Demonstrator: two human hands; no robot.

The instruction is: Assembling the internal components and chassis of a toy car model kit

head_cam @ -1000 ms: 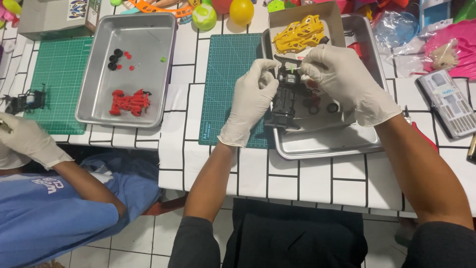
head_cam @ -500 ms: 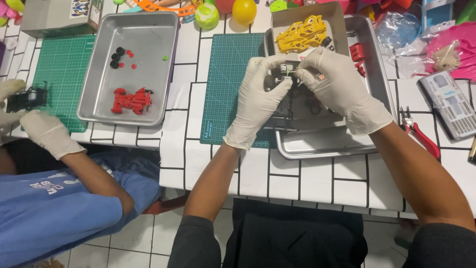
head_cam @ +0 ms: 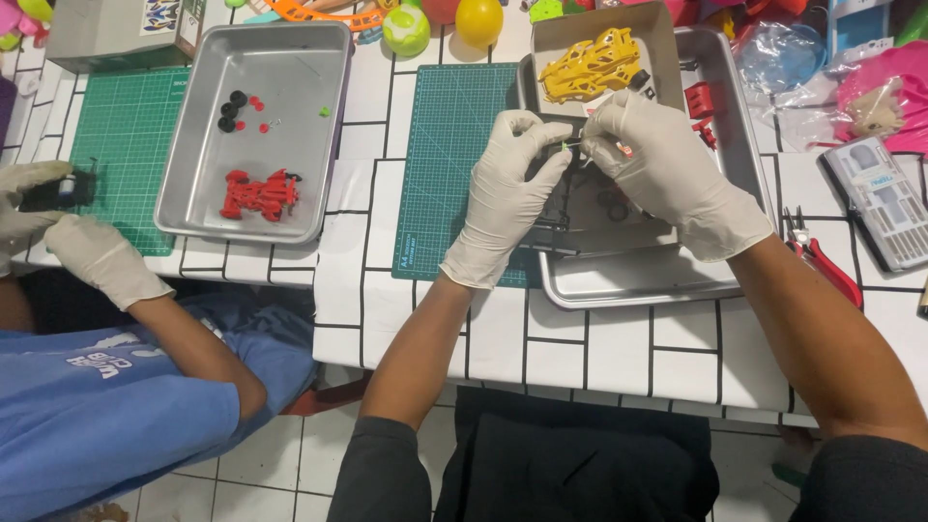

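The left hand (head_cam: pixel 505 198), gloved in white, is pinched narrow, thumb and forefinger closed on a tiny part (head_cam: pixel 566 147) with a green tip, held in the air just above the right-hand metal tray (head_cam: pixel 638 280). The right hand (head_cam: pixel 657 169), also gloved, meets it from the other side, its fingertips closed on the same small piece, so both hands steady it between them; the piece is too small to tell what it is. Holding it over the tray seems sensible, since anything dropped would land inside the rim rather than roll off the tabletop (head_cam: pixel 580 353). Under the hands, a dark toy-car chassis (head_cam: pixel 580 208) lies in the tray, partly hidden by the fingers. Just beyond it, a yellow car body shell (head_cam: pixel 592 68) sits in a shallow cardboard box (head_cam: pixel 657 29), and small red parts (head_cam: pixel 700 101) lie near the tray's far wall. A green cutting mat (head_cam: pixel 454 126) lies just left of the tray. Red-handled pliers (head_cam: pixel 822 261) rest to the right, near a grey case (head_cam: pixel 882 198). Well to the left, a second tray (head_cam: pixel 193 208) holds a red chassis (head_cam: pixel 259 193) and black wheels (head_cam: pixel 230 108), apart from each other. At the far left, a co-worker's gloved hand (head_cam: pixel 101 259) is near a dark part (head_cam: pixel 58 188).
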